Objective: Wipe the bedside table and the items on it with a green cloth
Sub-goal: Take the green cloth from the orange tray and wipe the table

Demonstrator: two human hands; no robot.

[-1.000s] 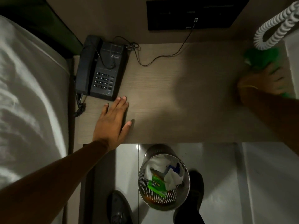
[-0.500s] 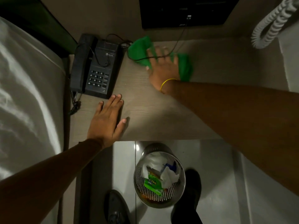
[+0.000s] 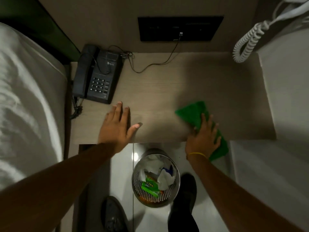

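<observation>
Seen from above: a pale wood bedside table [image 3: 167, 84] set against a beige wall. Right hand [image 3: 203, 139] flat, fingers spread, pressed palm-down on a green cloth [image 3: 194, 113] at the table's front edge, right of centre; part of the cloth trailing over that edge. Thin yellow band [image 3: 197, 153] around the right wrist. Left hand [image 3: 117, 128] open and flat on the tabletop near the front edge, fingers together, thumb out to the side, holding nothing. Just beyond its fingertips, a black push-button telephone [image 3: 98, 76] at the table's back left corner, handset in its cradle, thin cord running up to a black wall panel [image 3: 180, 29]. White bed [image 3: 28, 101] at left. Perforated metal wastebasket [image 3: 155, 180] with litter on the floor below, between two dark shoes.
</observation>
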